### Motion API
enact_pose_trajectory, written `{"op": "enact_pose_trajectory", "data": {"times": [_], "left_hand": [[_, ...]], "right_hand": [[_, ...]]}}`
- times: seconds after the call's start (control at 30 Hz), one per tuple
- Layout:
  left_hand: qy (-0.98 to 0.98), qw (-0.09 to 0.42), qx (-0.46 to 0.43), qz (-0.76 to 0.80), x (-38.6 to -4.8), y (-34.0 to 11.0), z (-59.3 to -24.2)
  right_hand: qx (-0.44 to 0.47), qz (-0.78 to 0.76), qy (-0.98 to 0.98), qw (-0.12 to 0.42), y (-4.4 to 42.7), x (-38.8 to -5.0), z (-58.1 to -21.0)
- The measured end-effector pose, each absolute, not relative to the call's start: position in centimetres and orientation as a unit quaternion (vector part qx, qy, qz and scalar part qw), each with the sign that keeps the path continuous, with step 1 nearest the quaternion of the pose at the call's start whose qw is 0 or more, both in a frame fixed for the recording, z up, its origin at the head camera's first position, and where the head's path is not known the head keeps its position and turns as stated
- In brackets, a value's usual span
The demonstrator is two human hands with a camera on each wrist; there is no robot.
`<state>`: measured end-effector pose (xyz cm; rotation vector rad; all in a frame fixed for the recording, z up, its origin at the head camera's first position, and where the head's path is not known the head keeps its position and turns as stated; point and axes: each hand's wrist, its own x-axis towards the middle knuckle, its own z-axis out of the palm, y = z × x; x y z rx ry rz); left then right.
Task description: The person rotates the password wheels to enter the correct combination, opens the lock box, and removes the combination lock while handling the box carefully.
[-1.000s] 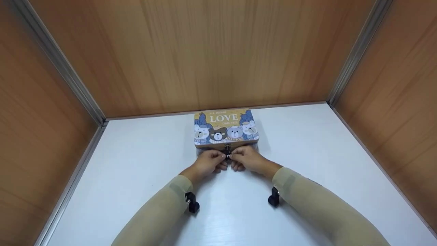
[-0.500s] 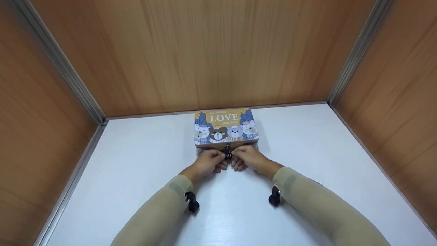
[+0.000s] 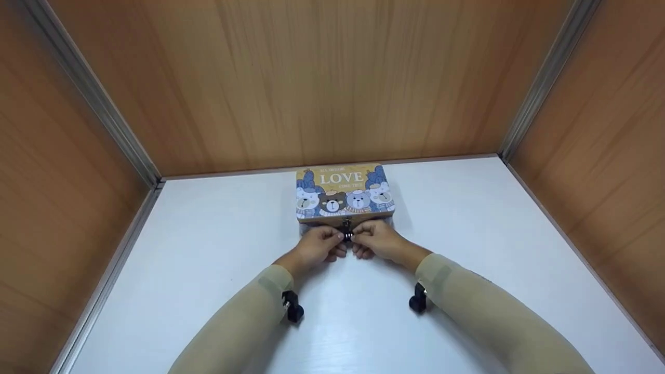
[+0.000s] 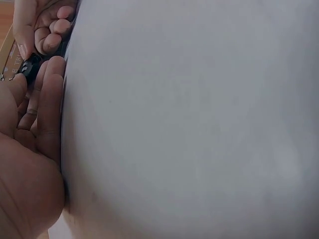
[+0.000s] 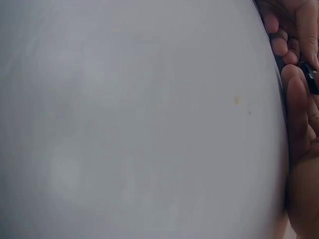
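Note:
A tin box with cartoon bears and the word LOVE on its lid stands at the back of the white table, lid down. At its front hangs a small black combination padlock, whose number dials also show in the left wrist view. My left hand pinches the padlock from the left, between thumb and fingers. From the right, my right hand pinches it too, its thumb at the dials. Both hands' lower fingers are curled near the tabletop. Only part of the padlock shows in the right wrist view.
The white table is bounded by a wooden back panel and two wooden side panels with metal corner strips. Black wrist cameras hang below both sleeves.
My right thumb and finger have shifted slightly at the padlock's dials, drawing back a little and then closing on it again. My left hand and the tin box have stayed in place.

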<state>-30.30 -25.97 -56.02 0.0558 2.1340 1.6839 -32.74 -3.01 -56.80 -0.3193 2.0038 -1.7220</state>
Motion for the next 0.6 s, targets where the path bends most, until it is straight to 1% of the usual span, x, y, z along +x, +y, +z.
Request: {"op": "enact_pose_trajectory", "data": {"times": [0.33, 0.6], "left_hand": [[0.774, 0.210, 0.026, 0.597, -30.21, -25.98, -55.82], [0.770, 0.215, 0.022, 0.600, -30.23, -25.99, -55.80]], "right_hand": [[-0.124, -0.612, 0.747, 0.228, -3.09, -32.71, -56.76], [-0.122, -0.601, 0.755, 0.232, -3.14, -32.90, -56.84]]}}
